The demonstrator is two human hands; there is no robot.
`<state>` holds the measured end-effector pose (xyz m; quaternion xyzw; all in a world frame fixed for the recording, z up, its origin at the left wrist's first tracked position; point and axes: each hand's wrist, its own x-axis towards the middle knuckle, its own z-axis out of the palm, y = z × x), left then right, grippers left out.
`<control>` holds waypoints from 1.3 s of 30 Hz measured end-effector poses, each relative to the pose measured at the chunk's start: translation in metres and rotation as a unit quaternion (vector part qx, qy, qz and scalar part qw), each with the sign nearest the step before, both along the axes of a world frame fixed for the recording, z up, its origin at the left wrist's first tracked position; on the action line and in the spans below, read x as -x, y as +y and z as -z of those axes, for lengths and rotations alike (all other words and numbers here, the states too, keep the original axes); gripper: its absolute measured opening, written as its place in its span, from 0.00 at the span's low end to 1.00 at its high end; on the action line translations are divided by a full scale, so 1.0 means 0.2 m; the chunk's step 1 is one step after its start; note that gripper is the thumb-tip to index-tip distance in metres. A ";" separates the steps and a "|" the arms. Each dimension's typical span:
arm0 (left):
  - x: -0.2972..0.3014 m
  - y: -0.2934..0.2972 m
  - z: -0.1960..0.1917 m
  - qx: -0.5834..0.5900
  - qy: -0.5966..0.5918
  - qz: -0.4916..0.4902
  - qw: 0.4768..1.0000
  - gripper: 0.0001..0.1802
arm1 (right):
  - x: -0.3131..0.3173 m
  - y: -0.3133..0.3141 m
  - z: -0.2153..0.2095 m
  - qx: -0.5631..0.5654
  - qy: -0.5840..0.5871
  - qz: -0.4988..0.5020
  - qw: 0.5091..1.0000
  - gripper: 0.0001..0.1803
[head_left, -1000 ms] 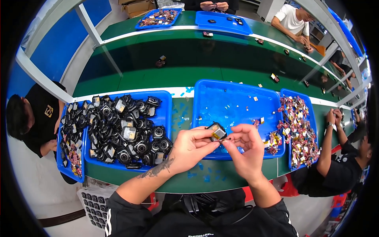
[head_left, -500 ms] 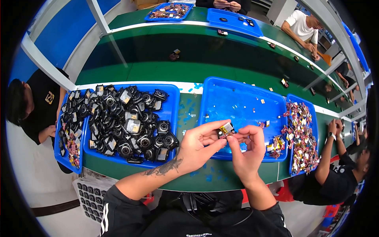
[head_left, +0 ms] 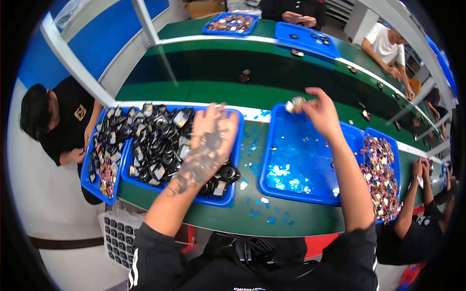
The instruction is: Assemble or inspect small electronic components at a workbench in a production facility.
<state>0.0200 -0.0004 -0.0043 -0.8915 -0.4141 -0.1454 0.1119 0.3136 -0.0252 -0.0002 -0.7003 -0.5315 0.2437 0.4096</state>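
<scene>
My left hand point(head_left: 213, 133) reaches palm down over the blue tray point(head_left: 221, 201) heaped with small black round parts point(head_left: 155, 140), fingers spread above the pile; I cannot see anything in it. My right hand point(head_left: 320, 109) is stretched forward past the far rim of the middle blue tray point(head_left: 291, 191), pinching a small part with a white and yellow label point(head_left: 295, 104) between thumb and fingers, above the green conveyor belt point(head_left: 218, 72).
At the right a blue tray point(head_left: 388, 145) holds several small colourful pieces. Another narrow blue tray point(head_left: 94, 182) is at the far left. Loose parts ride on the belt. Other people work at the left, the right and across the line. A white crate point(head_left: 119, 235) sits below the bench.
My hands have come apart: the right one has carried the small part forward toward the belt, and the left has swung left over the tray of black parts.
</scene>
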 end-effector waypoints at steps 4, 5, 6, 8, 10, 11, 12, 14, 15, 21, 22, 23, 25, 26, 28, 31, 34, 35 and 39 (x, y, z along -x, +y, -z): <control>0.17 0.12 0.19 -0.044 -0.023 0.069 0.996 0.13 | -0.26 0.40 0.21 0.067 -0.155 0.110 0.979 0.35; 0.19 0.12 0.22 -0.042 -0.026 0.068 0.996 0.12 | -0.27 0.43 0.24 0.093 -0.140 0.108 0.980 0.36; 0.16 0.12 0.18 -0.038 -0.031 0.066 0.997 0.11 | -0.27 0.44 0.25 0.121 -0.127 0.105 0.979 0.37; 0.11 0.11 0.03 0.067 -0.019 0.021 0.997 0.05 | -0.33 0.42 0.25 0.114 -0.167 0.092 0.975 0.32; -0.02 0.02 -0.12 0.183 -0.226 0.009 0.957 0.08 | -0.47 0.32 0.21 0.066 -0.168 0.119 0.976 0.25; -0.03 0.01 -0.13 0.296 -0.351 0.039 0.888 0.12 | -0.51 0.27 0.15 0.039 -0.183 0.106 0.977 0.21; -0.04 -0.02 -0.11 0.394 -0.497 0.102 0.766 0.12 | -0.50 0.21 0.08 0.012 -0.173 0.096 0.980 0.16; -0.09 -0.11 -0.19 0.573 -0.576 0.094 0.575 0.13 | -0.51 0.05 -0.04 0.040 -0.154 0.037 0.987 0.11; -0.11 -0.14 -0.18 0.595 -0.589 0.086 0.540 0.12 | -0.48 -0.03 -0.08 0.052 -0.177 -0.016 0.983 0.09; -0.20 -0.27 -0.06 0.708 -0.577 0.052 0.404 0.14 | -0.34 -0.62 -0.08 0.129 -0.270 -0.156 0.941 0.08; -0.21 -0.29 -0.05 0.713 -0.573 0.055 0.400 0.14 | -0.33 -0.67 -0.06 0.123 -0.302 -0.136 0.936 0.09; -0.21 -0.31 -0.05 0.706 -0.571 0.072 0.413 0.16 | -0.34 -0.70 -0.03 0.101 -0.308 -0.136 0.936 0.08; -0.20 -0.32 -0.03 0.691 -0.567 0.099 0.437 0.21 | -0.33 -0.75 -0.01 0.086 -0.299 -0.089 0.946 0.08; -0.20 -0.32 -0.01 0.693 -0.566 0.098 0.435 0.21 | -0.32 -0.78 0.00 0.070 -0.290 -0.047 0.953 0.08; -0.19 -0.32 0.03 0.698 -0.532 0.103 0.468 0.20 | -0.27 -0.79 -0.03 0.040 -0.287 -0.044 0.956 0.08; -0.19 -0.33 0.04 0.674 -0.538 0.110 0.494 0.21 | -0.20 -0.82 -0.07 0.041 -0.346 -0.044 0.936 0.12; -0.19 -0.33 0.03 0.655 -0.542 0.115 0.514 0.20 | -0.20 -0.90 -0.04 0.134 -0.442 -0.079 0.883 0.13; -0.19 -0.33 0.02 0.656 -0.541 0.113 0.514 0.19 | -0.21 -0.90 -0.01 0.115 -0.410 -0.065 0.903 0.10; -0.18 -0.36 0.05 0.609 -0.501 0.129 0.602 0.14 | -0.17 -0.89 -0.01 -0.028 -0.343 0.022 0.938 0.03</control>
